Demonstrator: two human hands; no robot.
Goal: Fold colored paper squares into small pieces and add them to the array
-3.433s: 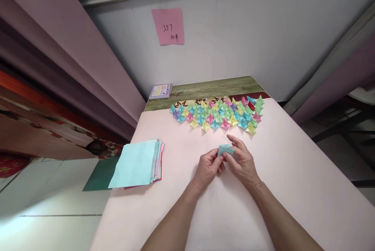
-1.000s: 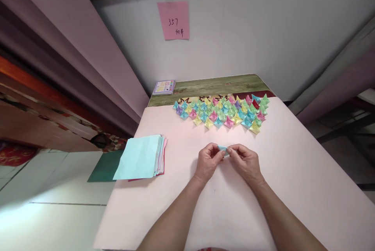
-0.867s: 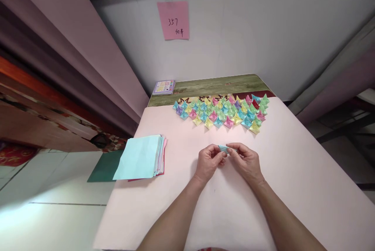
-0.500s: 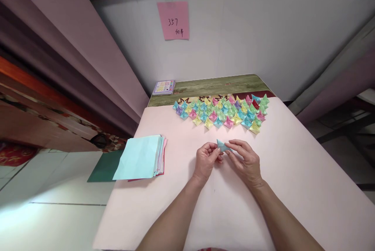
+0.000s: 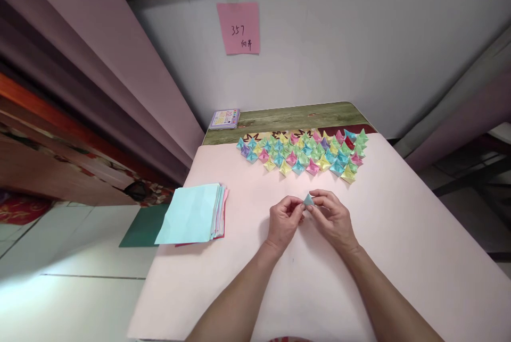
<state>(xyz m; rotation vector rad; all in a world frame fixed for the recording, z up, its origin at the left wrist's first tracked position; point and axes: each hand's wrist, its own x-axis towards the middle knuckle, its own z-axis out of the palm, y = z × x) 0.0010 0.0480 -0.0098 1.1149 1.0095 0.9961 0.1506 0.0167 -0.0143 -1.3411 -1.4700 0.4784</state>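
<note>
Light-blue folded paper (image 5: 308, 200) was pinched by your left hand (image 5: 284, 220) and right hand (image 5: 334, 219), each grip nearly closed. Origami pieces (image 5: 303, 159) lay beyond, square-paper stack (image 5: 189, 214) left.

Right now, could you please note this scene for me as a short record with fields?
Left hand: thumb and fingers pinch the folded blue paper on its left
Right hand: thumb and fingertips at its right side
Work surface: pink table cover
Beyond the hands: rows of small folded pieces in green, blue, yellow, pink, purple and red
Left side: paper stack, light blue sheet on top, overhanging the table edge
Far left corner: printed cards
Wall: pink note marked 357
</note>
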